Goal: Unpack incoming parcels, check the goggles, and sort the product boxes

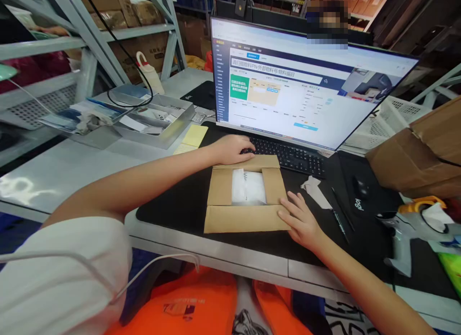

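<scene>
An opened cardboard box [246, 218] lies on the black desk mat in front of me, its flaps folded outward. White wrapped contents [248, 187] with some dark lettering show in its middle. My right hand [301, 219] rests at the box's right edge, fingers spread and touching the near right flap. Behind the box, my left hand [233, 150] reaches over the left end of a black keyboard [288, 155]. Its fingers are bent, with a gap between thumb and forefinger; the fingertips are partly hidden.
A large monitor [281, 94] stands behind the keyboard. Yellow notes [194, 135] and a grey tray of papers [165, 128] lie left. To the right are a crumpled paper strip [317, 192], a pen [339, 224], a mouse [360, 186], a tape dispenser [405, 243] and a carton [399, 159].
</scene>
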A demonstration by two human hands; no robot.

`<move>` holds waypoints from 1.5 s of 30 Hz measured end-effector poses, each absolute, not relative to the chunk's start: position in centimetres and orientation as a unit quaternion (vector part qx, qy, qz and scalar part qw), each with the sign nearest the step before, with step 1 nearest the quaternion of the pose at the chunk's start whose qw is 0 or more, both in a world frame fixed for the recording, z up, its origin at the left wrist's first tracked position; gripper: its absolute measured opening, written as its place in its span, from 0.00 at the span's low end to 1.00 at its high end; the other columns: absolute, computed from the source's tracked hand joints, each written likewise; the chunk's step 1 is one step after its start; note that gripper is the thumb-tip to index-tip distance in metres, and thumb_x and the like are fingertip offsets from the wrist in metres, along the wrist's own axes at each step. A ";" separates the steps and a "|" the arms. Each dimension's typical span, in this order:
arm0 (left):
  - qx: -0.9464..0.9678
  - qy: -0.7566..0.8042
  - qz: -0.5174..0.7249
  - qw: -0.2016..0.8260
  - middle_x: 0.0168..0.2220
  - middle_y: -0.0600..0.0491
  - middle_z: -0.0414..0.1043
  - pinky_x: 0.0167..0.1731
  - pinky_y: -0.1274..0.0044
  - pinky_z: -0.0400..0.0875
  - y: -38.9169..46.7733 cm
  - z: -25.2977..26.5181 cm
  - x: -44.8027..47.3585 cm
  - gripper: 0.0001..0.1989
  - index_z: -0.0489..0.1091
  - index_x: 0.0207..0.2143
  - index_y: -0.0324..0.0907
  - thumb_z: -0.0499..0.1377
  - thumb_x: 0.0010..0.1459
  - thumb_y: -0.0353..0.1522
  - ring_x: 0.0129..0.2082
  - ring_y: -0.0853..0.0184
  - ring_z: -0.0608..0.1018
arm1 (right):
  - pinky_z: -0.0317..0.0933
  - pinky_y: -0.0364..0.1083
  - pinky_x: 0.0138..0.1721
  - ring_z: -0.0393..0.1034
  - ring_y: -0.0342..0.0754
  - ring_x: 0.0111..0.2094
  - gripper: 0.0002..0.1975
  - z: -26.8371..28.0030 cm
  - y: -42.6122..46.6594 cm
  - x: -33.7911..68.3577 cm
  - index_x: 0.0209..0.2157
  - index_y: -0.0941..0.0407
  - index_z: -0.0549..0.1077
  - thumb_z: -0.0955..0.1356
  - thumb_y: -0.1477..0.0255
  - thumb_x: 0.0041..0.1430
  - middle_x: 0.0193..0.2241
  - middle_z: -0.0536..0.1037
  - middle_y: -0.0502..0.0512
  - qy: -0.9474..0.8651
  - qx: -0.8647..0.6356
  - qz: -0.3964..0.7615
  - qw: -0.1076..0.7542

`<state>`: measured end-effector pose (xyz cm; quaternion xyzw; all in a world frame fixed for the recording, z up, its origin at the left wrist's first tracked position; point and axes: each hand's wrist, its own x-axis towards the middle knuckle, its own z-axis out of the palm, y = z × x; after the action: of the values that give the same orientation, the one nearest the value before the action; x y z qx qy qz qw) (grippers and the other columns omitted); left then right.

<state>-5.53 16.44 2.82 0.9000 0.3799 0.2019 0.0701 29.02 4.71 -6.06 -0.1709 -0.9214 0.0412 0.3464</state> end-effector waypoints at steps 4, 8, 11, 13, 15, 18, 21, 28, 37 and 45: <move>0.917 0.261 0.292 -0.075 0.39 0.46 0.78 0.44 0.67 0.69 10.2 6.0 -6.4 0.07 0.79 0.39 0.44 0.60 0.65 0.34 0.43 0.58 0.79 | 0.37 0.74 0.70 0.51 0.62 0.72 0.26 -4.3 4.5 30.3 0.67 0.52 0.66 0.60 0.71 0.70 0.65 0.70 0.61 -0.938 -0.159 0.114 0.286; 0.952 0.205 0.224 -0.029 0.41 0.46 0.80 0.49 0.66 0.70 3.9 5.8 -7.1 0.09 0.77 0.40 0.43 0.60 0.68 0.37 0.48 0.56 0.79 | 0.55 0.64 0.68 0.70 0.57 0.62 0.21 0.4 6.7 29.7 0.54 0.47 0.78 0.56 0.63 0.76 0.53 0.81 0.54 -0.885 -0.196 0.315 0.282; 0.954 0.219 0.202 0.020 0.41 0.46 0.79 0.54 0.63 0.67 2.1 3.9 -7.1 0.12 0.75 0.38 0.42 0.57 0.69 0.39 0.49 0.55 0.78 | 0.66 0.56 0.61 0.76 0.53 0.54 0.15 3.3 9.0 26.8 0.47 0.48 0.81 0.63 0.66 0.74 0.46 0.84 0.52 -0.879 -0.199 0.335 0.275; 0.944 0.222 0.243 0.023 0.38 0.46 0.77 0.52 0.63 0.69 2.0 2.7 -7.2 0.12 0.73 0.36 0.43 0.56 0.68 0.40 0.44 0.56 0.78 | 0.65 0.57 0.62 0.73 0.55 0.58 0.13 4.3 9.8 24.1 0.44 0.50 0.82 0.65 0.65 0.72 0.50 0.82 0.54 -0.912 -0.178 0.295 0.221; 0.911 0.232 0.339 -0.031 0.34 0.47 0.74 0.49 0.62 0.71 1.9 1.7 -7.6 0.11 0.68 0.32 0.44 0.57 0.66 0.40 0.39 0.57 0.76 | 0.62 0.63 0.64 0.68 0.61 0.63 0.14 4.7 10.0 22.1 0.36 0.53 0.81 0.66 0.64 0.71 0.54 0.80 0.56 -0.944 -0.157 0.236 0.167; 0.810 0.290 0.491 -0.140 0.29 0.51 0.68 0.42 0.63 0.72 1.1 0.0 -8.8 0.13 0.60 0.27 0.45 0.60 0.62 0.35 0.33 0.59 0.73 | 0.62 0.65 0.62 0.64 0.64 0.64 0.13 4.3 9.6 22.0 0.29 0.55 0.73 0.68 0.66 0.68 0.51 0.80 0.60 -0.949 -0.150 0.188 0.205; 0.745 0.377 0.529 -0.154 0.29 0.52 0.68 0.37 0.67 0.71 -0.7 -2.7 -10.4 0.11 0.61 0.27 0.45 0.61 0.60 0.30 0.33 0.61 0.73 | 0.62 0.64 0.63 0.65 0.61 0.64 0.09 2.4 9.3 25.1 0.30 0.53 0.68 0.67 0.71 0.68 0.44 0.80 0.57 -0.903 -0.186 0.201 0.331; 0.710 0.420 0.558 0.094 0.71 0.33 0.50 0.62 0.51 0.63 -1.6 -9.2 -13.0 0.51 0.47 0.73 0.51 0.68 0.56 0.52 0.71 0.43 0.58 | 0.59 0.68 0.64 0.68 0.61 0.63 0.06 0.6 8.8 30.6 0.43 0.51 0.77 0.66 0.70 0.69 0.53 0.80 0.58 -0.896 -0.308 0.168 0.272; 0.751 0.387 0.484 0.230 0.71 0.33 0.47 0.67 0.46 0.55 1.2 -8.9 -8.2 0.77 0.27 0.75 0.53 0.80 0.38 0.41 0.70 0.38 0.59 | 0.66 0.52 0.38 0.77 0.58 0.36 0.22 10.8 6.2 17.4 0.33 0.58 0.78 0.67 0.52 0.66 0.35 0.82 0.63 -0.934 -0.345 0.091 -0.034; 0.707 0.382 0.556 0.210 0.65 0.39 0.59 0.65 0.56 0.63 -2.2 -9.1 -8.1 0.75 0.44 0.74 0.52 0.82 0.27 0.39 0.65 0.44 0.67 | 0.54 0.44 0.24 0.62 0.43 0.22 0.13 13.0 5.3 22.6 0.28 0.55 0.76 0.70 0.63 0.65 0.21 0.71 0.49 -0.780 -0.417 0.240 0.400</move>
<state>-8.11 -2.24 -9.09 0.7074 0.3824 0.5561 0.2100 22.62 5.27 13.00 -0.4175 -0.7799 0.2400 0.3998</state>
